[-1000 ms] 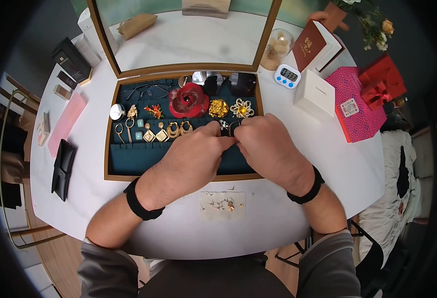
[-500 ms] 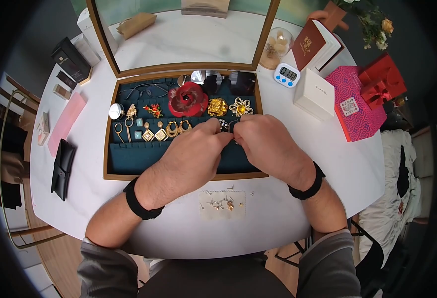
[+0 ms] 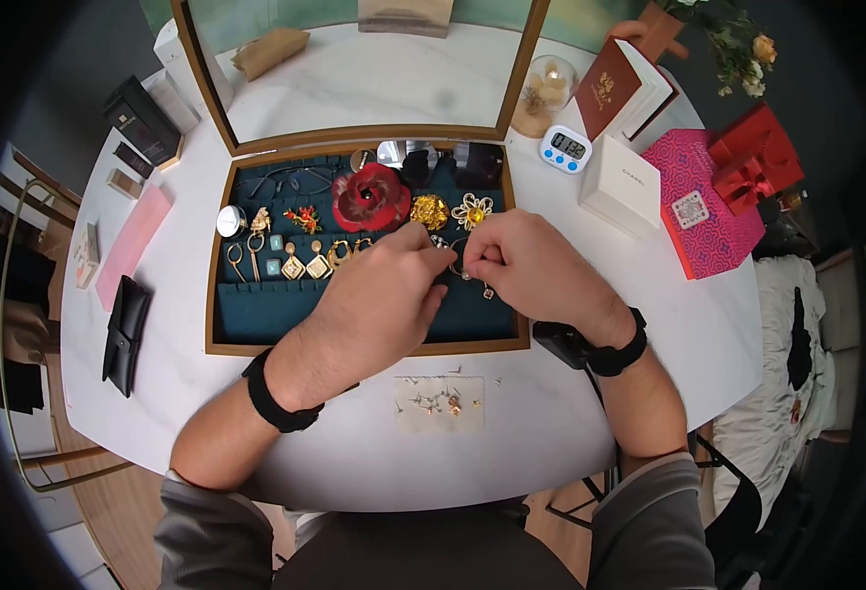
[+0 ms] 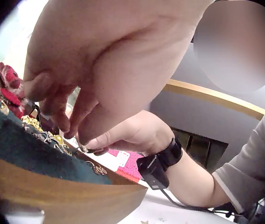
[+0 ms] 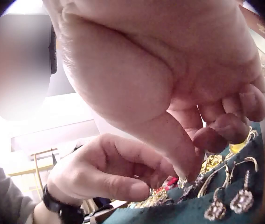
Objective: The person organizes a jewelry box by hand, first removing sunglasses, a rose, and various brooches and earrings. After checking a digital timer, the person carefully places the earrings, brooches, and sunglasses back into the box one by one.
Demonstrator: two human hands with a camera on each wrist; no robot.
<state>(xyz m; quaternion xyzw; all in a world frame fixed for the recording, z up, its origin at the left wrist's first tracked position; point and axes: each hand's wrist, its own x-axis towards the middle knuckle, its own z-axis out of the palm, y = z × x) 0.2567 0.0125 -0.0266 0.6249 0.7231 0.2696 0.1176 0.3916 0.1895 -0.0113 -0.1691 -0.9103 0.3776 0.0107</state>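
Note:
My left hand [image 3: 379, 295] is over the front of an open jewelry box [image 3: 366, 349], its thumb apart from its bent fingers. Facing it, my right hand [image 3: 531, 265] has thumb and forefinger together at a small sparkling earring [image 5: 183, 182], mostly hidden by the fingertips. Just below hang two crystal drop earrings [image 5: 242, 199] against the dark green lining. Left of the hands, square gold earrings [image 3: 319, 267] hang in a row. Behind are a red flower brooch [image 3: 372, 197], a gold flower [image 3: 429, 212] and a pearl-petal flower with a yellow centre [image 3: 471, 210].
The box's glass lid [image 3: 364, 136] stands raised. A small pad [image 3: 423, 420] with loose studs lies in front. To the right are a timer [image 3: 565, 149], a white box [image 3: 622, 187] and a pink patterned box [image 3: 713, 221]; a black case [image 3: 126, 334] lies left.
My hands were together over the box's right part and have drawn apart. The left thumb has come away from its fingers, and a drop earring now shows below the right hand.

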